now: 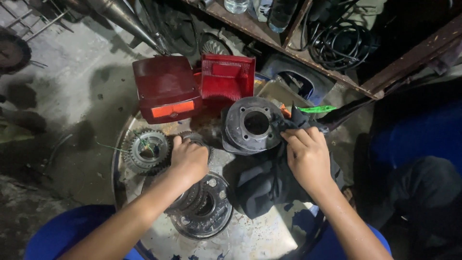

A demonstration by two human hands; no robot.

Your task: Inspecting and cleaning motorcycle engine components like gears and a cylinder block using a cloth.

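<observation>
My left hand [189,159] is closed over a small round metal part [196,139] on the round metal tray [250,240]. My right hand [308,156] grips a dark cloth [262,185] and presses it against the side of a grey finned engine cylinder [252,125]. A clutch basket with stacked plates [204,209] lies just below my left wrist. To the left of my left hand rests a toothed sprocket gear [144,151].
Two red tail-light housings [166,86] [227,77] stand at the tray's far edge. Behind them a wooden shelf [269,36] holds bottles and coiled black cable [339,41]. A green-handled tool [315,109] lies beside the cylinder. Concrete floor lies to the left.
</observation>
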